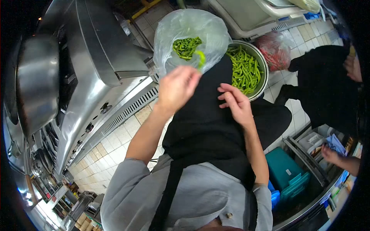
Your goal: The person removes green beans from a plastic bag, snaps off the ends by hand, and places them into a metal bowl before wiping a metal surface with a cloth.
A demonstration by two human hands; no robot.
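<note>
My left hand (178, 89), blurred by motion, has its fingers bent together beside a clear plastic bag (217, 29). A curved green chili pepper (200, 58) is right at its fingertips, over the mouth of the bag. Inside the bag lies a heap of green peppers (186, 47), which look darker and shorter. My right hand (237, 103) is open above my dark apron, its fingers loosely curled and apart. Near it stands a round metal bowl (265, 73), heaped with long green chili peppers (245, 69).
A steel kitchen unit (98, 77) with knobs runs along the left. Behind the bowl sits a plastic bag of red contents (274, 52). At right are another person's dark clothing (322, 82) and hand (330, 154), near teal containers (285, 167). Pale tiles (115, 140) cover the floor.
</note>
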